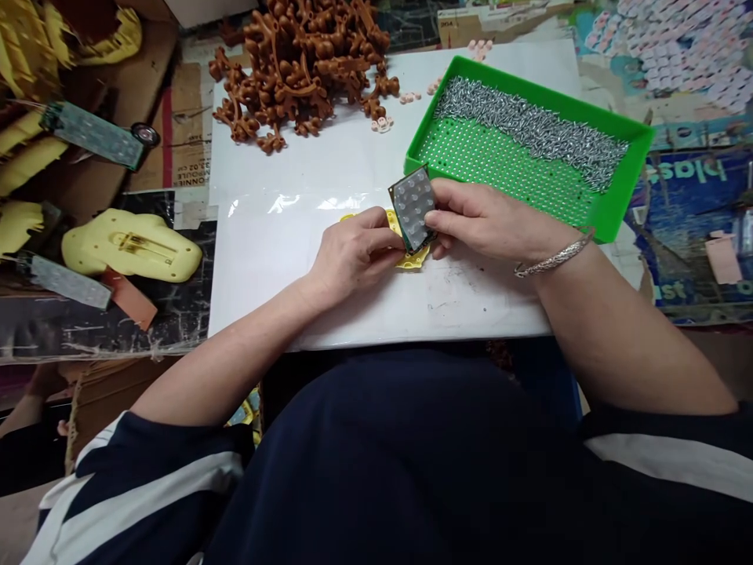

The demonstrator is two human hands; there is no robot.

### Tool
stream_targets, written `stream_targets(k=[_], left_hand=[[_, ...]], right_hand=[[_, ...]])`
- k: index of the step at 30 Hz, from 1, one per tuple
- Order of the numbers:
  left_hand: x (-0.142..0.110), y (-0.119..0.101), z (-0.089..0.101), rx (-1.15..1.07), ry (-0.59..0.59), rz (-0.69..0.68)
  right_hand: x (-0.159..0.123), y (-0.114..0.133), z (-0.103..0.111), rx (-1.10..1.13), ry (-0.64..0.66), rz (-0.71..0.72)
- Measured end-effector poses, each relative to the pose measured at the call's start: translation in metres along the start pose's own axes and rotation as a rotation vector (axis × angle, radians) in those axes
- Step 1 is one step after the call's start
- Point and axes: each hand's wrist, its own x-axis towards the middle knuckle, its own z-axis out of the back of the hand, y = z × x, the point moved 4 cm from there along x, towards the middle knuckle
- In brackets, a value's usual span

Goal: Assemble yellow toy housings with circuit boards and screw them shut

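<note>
Over the white work surface, my right hand (471, 220) pinches a small circuit board (413, 205) by its right edge, thumb on the face. A grey rubber pad with raised round bumps covers the board's upper side, and the board is tilted. Beneath it is a yellow plastic part (410, 261), largely hidden by the board and my fingers. My left hand (358, 247) is closed over the left side of that yellow part, its fingertips meeting the board's lower left edge. Exactly what the left fingertips pinch is partly hidden.
A green tray (605, 224) of small metal screws (529, 129) stands behind my right hand. Brown plastic parts (306, 71) are heaped at the back. At left lie a yellow shell (132, 245) and wired circuit boards (97, 135). Pale pink pieces (676, 55) cover the back right.
</note>
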Motion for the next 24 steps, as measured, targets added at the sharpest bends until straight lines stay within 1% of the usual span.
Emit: stream_targets(k=[6,9,13,18,22,24], left_hand=[[0.001,0.000,-0.001,0.001,0.046,0.046],[0.002,-0.001,-0.001,-0.001,0.047,0.048],[0.001,-0.001,-0.001,-0.016,0.032,0.053],[0.000,-0.001,-0.002,-0.029,0.022,0.049],[0.000,-0.001,-0.001,-0.035,-0.005,0.036],[0.000,-0.001,-0.001,-0.035,-0.008,0.048]], right_hand=[[0.002,0.007,0.002,-0.159,0.002,-0.013],[0.004,0.010,0.002,-0.261,-0.008,0.005],[0.005,0.013,0.003,-0.408,-0.058,0.046],[0.004,0.014,0.001,-0.425,-0.032,0.056],[0.004,0.013,-0.001,-0.467,-0.116,0.064],[0.004,0.014,-0.002,-0.476,-0.134,0.071]])
